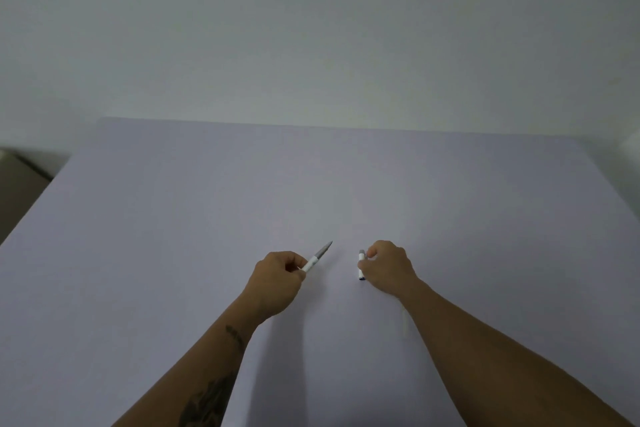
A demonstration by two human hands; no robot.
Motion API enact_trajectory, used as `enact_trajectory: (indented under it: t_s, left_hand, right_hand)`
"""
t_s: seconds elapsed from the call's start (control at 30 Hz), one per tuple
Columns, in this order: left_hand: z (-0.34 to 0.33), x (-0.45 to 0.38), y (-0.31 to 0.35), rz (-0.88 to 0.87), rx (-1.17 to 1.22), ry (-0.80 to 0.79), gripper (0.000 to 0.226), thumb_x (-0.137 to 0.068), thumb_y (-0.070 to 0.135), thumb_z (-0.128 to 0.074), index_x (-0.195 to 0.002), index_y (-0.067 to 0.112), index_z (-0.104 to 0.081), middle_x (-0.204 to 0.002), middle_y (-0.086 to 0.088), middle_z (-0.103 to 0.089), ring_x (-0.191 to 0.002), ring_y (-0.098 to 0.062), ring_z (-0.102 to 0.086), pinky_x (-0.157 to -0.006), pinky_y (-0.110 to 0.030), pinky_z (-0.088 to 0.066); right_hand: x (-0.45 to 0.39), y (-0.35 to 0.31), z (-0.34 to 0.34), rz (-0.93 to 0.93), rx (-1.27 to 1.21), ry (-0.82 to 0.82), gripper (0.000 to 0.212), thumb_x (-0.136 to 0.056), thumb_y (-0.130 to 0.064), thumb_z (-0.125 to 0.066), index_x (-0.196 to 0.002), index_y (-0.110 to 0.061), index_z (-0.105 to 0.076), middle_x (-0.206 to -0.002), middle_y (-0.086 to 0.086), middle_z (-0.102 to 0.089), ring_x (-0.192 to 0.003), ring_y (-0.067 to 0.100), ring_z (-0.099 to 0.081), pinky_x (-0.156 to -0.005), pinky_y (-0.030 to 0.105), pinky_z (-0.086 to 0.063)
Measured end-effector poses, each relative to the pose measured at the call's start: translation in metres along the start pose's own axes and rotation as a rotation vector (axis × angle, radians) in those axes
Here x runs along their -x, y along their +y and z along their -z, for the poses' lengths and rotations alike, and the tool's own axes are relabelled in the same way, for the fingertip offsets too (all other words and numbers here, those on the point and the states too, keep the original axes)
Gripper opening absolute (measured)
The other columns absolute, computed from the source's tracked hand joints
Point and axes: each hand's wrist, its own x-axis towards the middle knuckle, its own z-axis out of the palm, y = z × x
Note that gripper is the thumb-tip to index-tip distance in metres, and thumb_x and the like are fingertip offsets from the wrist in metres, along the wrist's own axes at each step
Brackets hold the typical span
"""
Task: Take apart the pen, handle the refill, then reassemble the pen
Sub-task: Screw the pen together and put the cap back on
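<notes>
Pen split over worktop [346, 184]: left hand [277, 279] grip pinching pen body [317, 257], tip toward 1 o'clock, right hand [389, 269] grip clenched round cap [361, 265]; slack pinch could drop either part.

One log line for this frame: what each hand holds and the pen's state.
left hand: holds pen body, tip pointing away | right hand: holds cap | pen: parts apart | table: purple
</notes>
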Motion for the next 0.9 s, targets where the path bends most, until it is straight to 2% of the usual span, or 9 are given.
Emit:
enact_trajectory:
  t_s: [0.07,0.13,0.27,0.33,0.47,0.57,0.67,0.8,0.9]
  left_hand:
    - [-0.002,0.001,-0.002,0.017,0.0,-0.01,0.016,-0.094,0.013,-0.055,-0.089,0.018,-0.07,-0.073,0.0,-0.06,-0.054,-0.011,-0.048,-0.039,-0.011,-0.037]
    - [-0.002,0.002,-0.005,0.035,0.007,-0.008,0.017,-0.094,0.013,-0.055,-0.089,0.019,-0.07,-0.073,-0.001,-0.061,-0.053,-0.01,-0.047,-0.039,-0.012,-0.037]
    - [-0.001,0.002,-0.009,0.052,0.029,-0.003,0.017,-0.093,0.014,-0.055,-0.088,0.021,-0.071,-0.074,0.0,-0.061,-0.055,-0.01,-0.048,-0.042,-0.013,-0.038]
    - [-0.003,0.003,-0.009,0.055,0.041,-0.004,0.017,-0.093,0.014,-0.056,-0.089,0.021,-0.071,-0.073,0.0,-0.062,-0.055,-0.011,-0.048,-0.044,-0.015,-0.039]
    - [-0.006,0.004,-0.004,0.028,0.054,-0.011,0.017,-0.093,0.014,-0.056,-0.09,0.02,-0.071,-0.074,-0.001,-0.061,-0.059,-0.013,-0.049,-0.051,-0.02,-0.041]
    - [-0.01,0.005,0.003,-0.013,0.056,-0.025,0.017,-0.093,0.014,-0.056,-0.09,0.021,-0.071,-0.074,-0.001,-0.061,-0.059,-0.013,-0.048,-0.053,-0.022,-0.041]
    - [-0.013,0.007,0.01,-0.038,0.049,-0.03,0.018,-0.093,0.015,-0.055,-0.091,0.021,-0.072,-0.074,0.0,-0.06,-0.057,-0.012,-0.047,-0.051,-0.021,-0.04]
    - [-0.013,0.012,0.019,-0.073,0.036,-0.047,0.018,-0.094,0.015,-0.055,-0.092,0.022,-0.071,-0.075,-0.001,-0.061,-0.057,-0.013,-0.047,-0.051,-0.021,-0.041]
    - [-0.011,0.017,0.022,-0.098,0.024,-0.052,0.018,-0.095,0.015,-0.054,-0.094,0.02,-0.071,-0.076,-0.002,-0.061,-0.058,-0.013,-0.048,-0.051,-0.02,-0.041]
  right_hand:
    - [-0.004,-0.002,-0.009,-0.01,0.048,0.008,0.022,-0.088,-0.031,-0.056,-0.085,-0.01,-0.054,-0.091,0.009,-0.069,-0.081,0.03,-0.063,-0.069,0.034,-0.048]
    - [-0.007,-0.003,-0.017,-0.007,0.103,0.008,0.02,-0.088,-0.029,-0.057,-0.096,-0.011,-0.05,-0.097,0.007,-0.062,-0.085,0.03,-0.06,-0.068,0.031,-0.041]
    - [-0.007,0.0,-0.021,-0.001,0.112,-0.031,0.025,-0.08,-0.017,-0.054,-0.105,-0.014,-0.051,-0.091,0.0,-0.054,-0.084,0.026,-0.056,-0.067,0.03,-0.039]
    - [-0.006,0.0,-0.016,-0.02,-0.001,-0.045,0.023,-0.076,-0.017,-0.054,-0.1,-0.015,-0.054,-0.086,-0.003,-0.057,-0.082,0.023,-0.058,-0.064,0.029,-0.04]
    - [-0.003,-0.019,0.002,-0.076,-0.581,-0.029,0.017,-0.072,-0.004,-0.055,-0.086,-0.012,-0.059,-0.075,0.007,-0.075,-0.064,0.018,-0.069,-0.057,0.029,-0.05]
    - [0.004,-0.033,0.023,-0.071,-0.876,-0.061,0.027,-0.063,-0.007,-0.063,-0.089,-0.013,-0.061,-0.075,0.009,-0.077,-0.058,0.018,-0.069,-0.054,0.029,-0.052]
    - [0.01,-0.039,0.033,-0.06,-0.965,-0.069,0.033,-0.059,-0.011,-0.064,-0.092,-0.014,-0.061,-0.071,0.002,-0.077,-0.061,0.018,-0.071,-0.058,0.03,-0.055]
    - [0.019,-0.037,0.037,-0.042,-0.959,-0.054,0.021,-0.077,-0.004,-0.062,-0.096,-0.013,-0.062,-0.072,0.002,-0.078,-0.063,0.018,-0.071,-0.061,0.031,-0.055]
    - [0.026,-0.037,0.039,-0.031,-0.905,-0.108,0.016,-0.083,-0.002,-0.058,-0.096,-0.011,-0.064,-0.077,0.006,-0.078,-0.064,0.018,-0.071,-0.059,0.03,-0.054]
